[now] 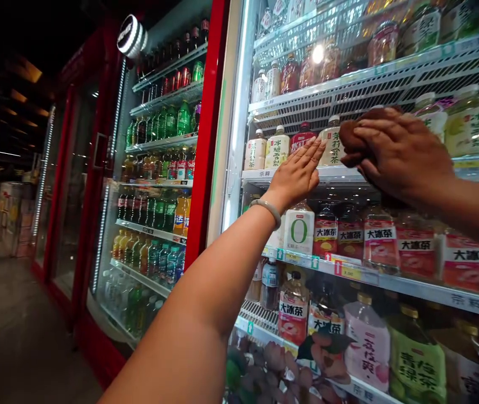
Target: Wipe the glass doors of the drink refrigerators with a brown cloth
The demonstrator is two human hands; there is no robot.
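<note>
My right hand clamps a bunched brown cloth against the glass door; my left hand, open and empty, reaches beside it. Bare fingertips could smear the glass; a loose fold could slip.

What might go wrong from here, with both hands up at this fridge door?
The left hand is spread bare at the glass, so it may leave fingerprints there.

The bangle on that wrist sits close to the door and might knock or scratch it if the arm leans in.

The cloth is bunched under the right hand, so it could wipe unevenly and leave streaks, or slip from the fingers.
</note>
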